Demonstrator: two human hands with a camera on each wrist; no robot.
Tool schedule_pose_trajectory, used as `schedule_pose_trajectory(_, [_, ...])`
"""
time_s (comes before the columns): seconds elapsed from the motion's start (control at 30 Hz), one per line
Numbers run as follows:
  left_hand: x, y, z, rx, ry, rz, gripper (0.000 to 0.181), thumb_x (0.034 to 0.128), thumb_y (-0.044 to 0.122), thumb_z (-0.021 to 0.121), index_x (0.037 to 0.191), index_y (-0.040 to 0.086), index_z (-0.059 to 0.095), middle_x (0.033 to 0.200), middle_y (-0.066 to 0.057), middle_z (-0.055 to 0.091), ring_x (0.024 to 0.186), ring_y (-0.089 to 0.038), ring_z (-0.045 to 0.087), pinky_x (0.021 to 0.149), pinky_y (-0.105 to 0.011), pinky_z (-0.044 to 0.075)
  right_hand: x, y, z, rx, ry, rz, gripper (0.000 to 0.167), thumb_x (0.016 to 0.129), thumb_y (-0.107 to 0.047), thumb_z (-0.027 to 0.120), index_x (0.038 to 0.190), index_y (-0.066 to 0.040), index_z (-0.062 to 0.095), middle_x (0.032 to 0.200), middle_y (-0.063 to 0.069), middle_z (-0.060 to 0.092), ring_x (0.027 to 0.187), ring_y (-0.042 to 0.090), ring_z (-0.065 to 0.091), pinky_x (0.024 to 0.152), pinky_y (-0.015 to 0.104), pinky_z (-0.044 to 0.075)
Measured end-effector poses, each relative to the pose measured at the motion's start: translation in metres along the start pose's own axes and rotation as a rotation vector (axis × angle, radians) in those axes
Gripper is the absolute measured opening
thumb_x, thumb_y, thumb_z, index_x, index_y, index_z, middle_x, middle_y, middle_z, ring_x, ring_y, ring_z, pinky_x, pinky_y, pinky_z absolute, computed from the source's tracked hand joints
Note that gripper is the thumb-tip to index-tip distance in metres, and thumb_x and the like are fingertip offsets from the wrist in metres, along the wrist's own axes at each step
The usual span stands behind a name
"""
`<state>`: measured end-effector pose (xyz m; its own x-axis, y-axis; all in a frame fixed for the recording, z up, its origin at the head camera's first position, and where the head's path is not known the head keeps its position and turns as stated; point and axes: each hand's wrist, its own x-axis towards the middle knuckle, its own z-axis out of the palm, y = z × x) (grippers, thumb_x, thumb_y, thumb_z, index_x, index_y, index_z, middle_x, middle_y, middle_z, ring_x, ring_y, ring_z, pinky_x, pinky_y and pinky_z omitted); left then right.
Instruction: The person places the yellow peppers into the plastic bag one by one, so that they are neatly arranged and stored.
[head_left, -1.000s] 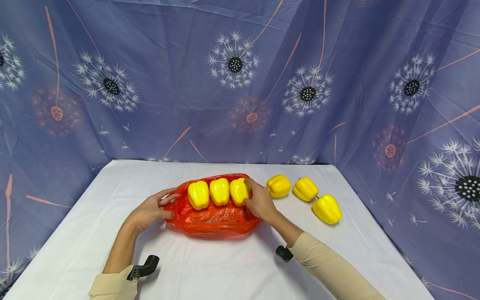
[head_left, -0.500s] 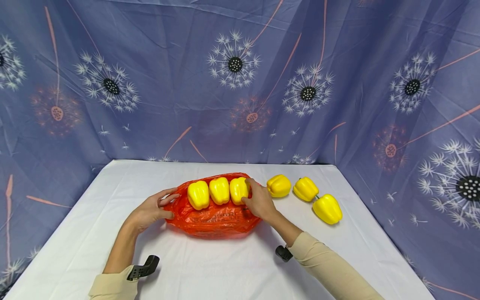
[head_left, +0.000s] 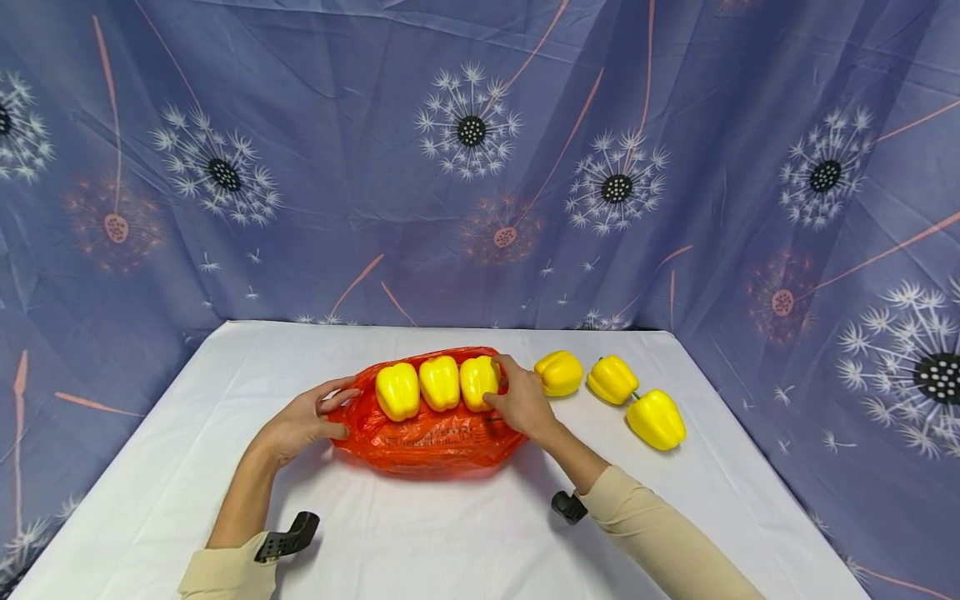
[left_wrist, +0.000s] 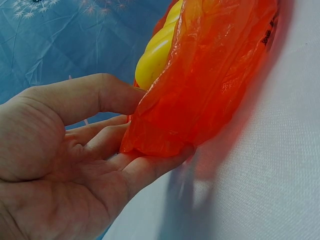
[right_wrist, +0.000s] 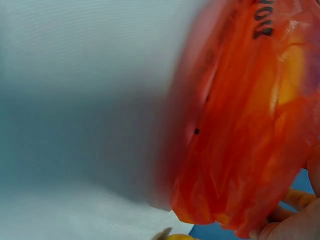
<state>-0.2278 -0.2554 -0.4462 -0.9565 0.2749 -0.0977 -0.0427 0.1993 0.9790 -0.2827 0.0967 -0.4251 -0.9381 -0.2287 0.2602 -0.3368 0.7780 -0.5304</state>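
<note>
Red bag: I see it lying on the white-covered bench, spread between both hands.
Bagged peppers: three yellow ones, in a row in the bag's opening.
Left hand: on my feed, thumb and fingers clamped on the bag's left edge.
Right hand: clamped round the bag's right end — just beside the nearest pepper.
Loose peppers: three more yellow ones, right of the bag.
Backdrop: blue-violet cloth — dandelion print.
</note>
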Motion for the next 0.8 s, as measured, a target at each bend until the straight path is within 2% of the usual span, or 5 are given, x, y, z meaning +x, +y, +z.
schedule_pose_trajectory(0.1, [0.0,0.0,0.0,0.0,-0.002,0.0,0.088,0.0781,-0.008,0.063,0.157,-0.002,0.026,0.157,-0.03,0.036,0.134,-0.041,0.038,0.066,-0.025,0.052,0.0,0.0,-0.006,0.033,0.015,0.005,0.06,0.083,-0.016,0.082,0.137,-0.006,0.058,0.12,0.019,0.071,0.102,0.038,0.067,0.091,0.051,0.054])
schedule_pose_trajectory(0.27, [0.001,0.0,0.0,0.002,-0.008,0.004,0.087,0.0789,-0.009,0.063,0.157,-0.003,0.026,0.157,-0.031,0.036,0.132,-0.04,0.04,0.067,-0.025,0.052,0.001,0.001,-0.018,0.058,0.03,0.032,0.059,0.083,-0.02,0.082,0.136,-0.009,0.06,0.115,0.02,0.073,0.105,0.039,0.066,0.093,0.052,0.051])
schedule_pose_trajectory(0.43, [0.0,0.0,0.0,0.002,-0.007,0.001,0.087,0.0789,-0.008,0.064,0.158,-0.002,0.026,0.158,-0.03,0.036,0.132,-0.039,0.04,0.066,-0.025,0.051,-0.002,0.005,-0.031,0.074,0.046,0.063,0.059,0.082,-0.024,0.081,0.137,-0.012,0.061,0.112,0.02,0.073,0.1,0.037,0.064,0.088,0.051,0.048])
schedule_pose_trajectory(0.53, [0.0,0.0,0.0,-0.001,-0.008,0.0,0.087,0.0791,-0.008,0.064,0.157,-0.003,0.026,0.157,-0.03,0.036,0.132,-0.038,0.041,0.067,-0.025,0.052,-0.008,0.01,-0.039,0.099,0.056,0.078,0.061,0.082,-0.024,0.081,0.138,-0.013,0.06,0.113,0.02,0.072,0.098,0.037,0.064,0.084,0.05,0.049])
schedule_pose_trajectory(0.8, [0.0,-0.001,-0.001,-0.003,-0.011,0.0,0.087,0.0789,-0.009,0.063,0.158,-0.003,0.025,0.158,-0.03,0.036,0.13,-0.037,0.043,0.067,-0.025,0.053,-0.027,0.025,-0.062,0.154,0.035,0.101,0.064,0.084,-0.027,0.081,0.143,-0.016,0.057,0.121,0.018,0.07,0.109,0.039,0.064,0.091,0.05,0.052])
